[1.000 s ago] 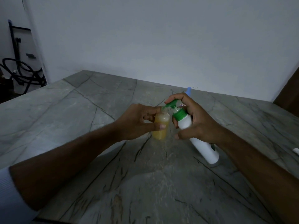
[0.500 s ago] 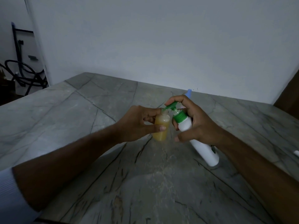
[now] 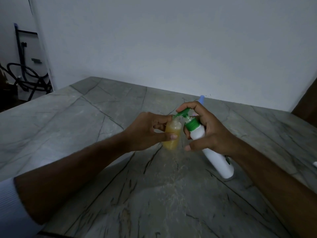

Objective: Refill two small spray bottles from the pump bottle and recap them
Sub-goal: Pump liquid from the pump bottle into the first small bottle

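Presently: left hand [image 3: 145, 130] gripped uncapped vial [image 3: 172, 134]; right hand [image 3: 208, 133] clasped tilted pump bottle [image 3: 212, 152], forefinger on nozzle at vial's 12 o'clock. Filling step; next likely needs firm pumping.

no text can be read; the pump bottle [image 3: 216, 157] shows only a blurred label.

A plain white wall [image 3: 171, 40] stood behind a grey stone table [image 3: 85, 117] veined with dark cracks. At the far left, black hoses [image 3: 25, 79] lay coiled by a dark upright frame [image 3: 19, 54]. The light was dim and cool.
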